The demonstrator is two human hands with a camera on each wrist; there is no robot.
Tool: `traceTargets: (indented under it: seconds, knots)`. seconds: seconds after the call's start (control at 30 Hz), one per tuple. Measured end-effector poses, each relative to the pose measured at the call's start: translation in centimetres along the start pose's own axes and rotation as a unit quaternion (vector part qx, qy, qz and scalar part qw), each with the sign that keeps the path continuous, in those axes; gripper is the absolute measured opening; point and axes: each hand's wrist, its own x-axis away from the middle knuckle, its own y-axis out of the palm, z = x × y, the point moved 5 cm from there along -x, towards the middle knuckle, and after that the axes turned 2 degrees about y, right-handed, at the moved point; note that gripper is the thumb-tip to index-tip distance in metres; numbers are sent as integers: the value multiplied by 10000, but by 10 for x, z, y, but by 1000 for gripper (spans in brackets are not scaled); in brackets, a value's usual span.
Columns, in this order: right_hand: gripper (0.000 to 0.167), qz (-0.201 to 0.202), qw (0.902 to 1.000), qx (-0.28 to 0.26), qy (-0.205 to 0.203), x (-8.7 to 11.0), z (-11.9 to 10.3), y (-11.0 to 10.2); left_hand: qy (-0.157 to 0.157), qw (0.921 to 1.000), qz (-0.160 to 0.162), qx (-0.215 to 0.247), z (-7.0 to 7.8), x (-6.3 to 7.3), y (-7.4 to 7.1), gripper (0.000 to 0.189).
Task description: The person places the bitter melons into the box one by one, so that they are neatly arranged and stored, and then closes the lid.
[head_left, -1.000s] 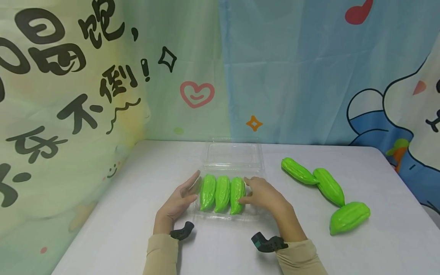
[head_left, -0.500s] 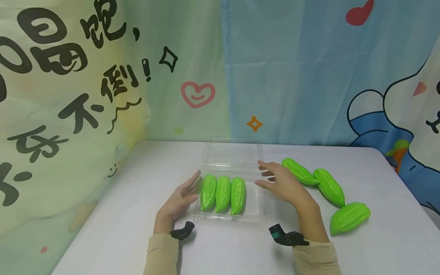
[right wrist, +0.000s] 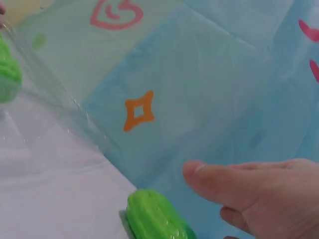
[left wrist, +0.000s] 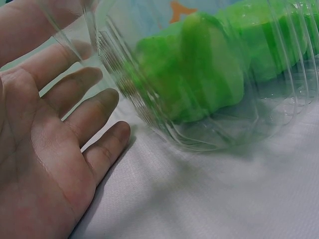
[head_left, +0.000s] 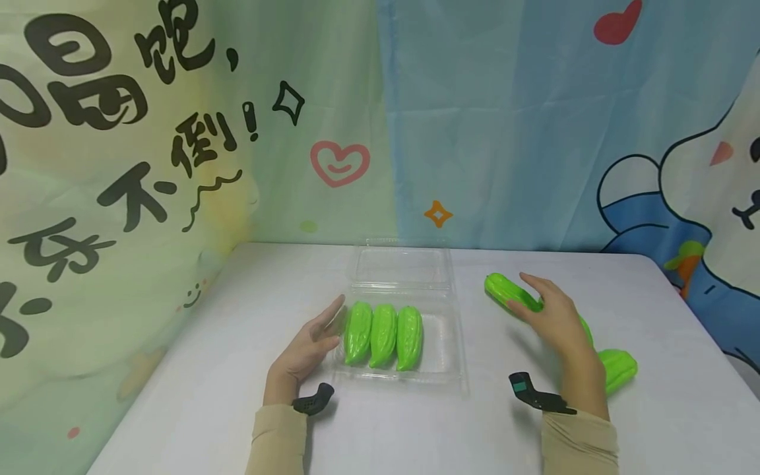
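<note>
Three ridged green bitter melons point(head_left: 383, 335) lie side by side in the left and middle of a clear plastic clamshell box point(head_left: 441, 336). My left hand point(head_left: 305, 356) is at the box's left wall, fingers extended; in the left wrist view its upper fingers point(left wrist: 82, 77) reach the clear rim. My right hand point(head_left: 555, 323) hovers over the loose melons, thumb and fingers spread apart. Its thumb overlaps the farthest loose melon point(head_left: 501, 288); the right wrist view shows a gap between that melon point(right wrist: 154, 219) and the thumb. The hand and wrist partly hide two more loose melons point(head_left: 619, 369).
The box's lid point(head_left: 404, 267) lies folded back toward the curtain point(head_left: 505, 132). White cloth covers the table point(head_left: 237, 343). A dark wrist mount point(head_left: 537, 396) sits on the right wrist, another point(head_left: 315, 399) on the left.
My right hand has left the third melon in the box and moved right, over the loose melons. My left hand and the melons have stayed in place.
</note>
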Motion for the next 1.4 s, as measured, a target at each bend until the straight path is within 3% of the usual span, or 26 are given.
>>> traceTargets:
  seconds: [0.2,0.43,0.8,1.4]
  knots:
    - [77,-394,9985,203,316,-4,21,10,-40,9999,78,-105,0,1,-2,82]
    - [77,-670,9961,403,411,-7,24,18,-24,10000,48,-79,1,1,-2,83]
    - [67,-238,9992,262,188,-7,22,17,-69,9997,131,-199,0,-1,-2,83]
    - [94,-381,9971,-62,659,-17,33,35,-15,9998,76,-160,-3,-1,-4,82]
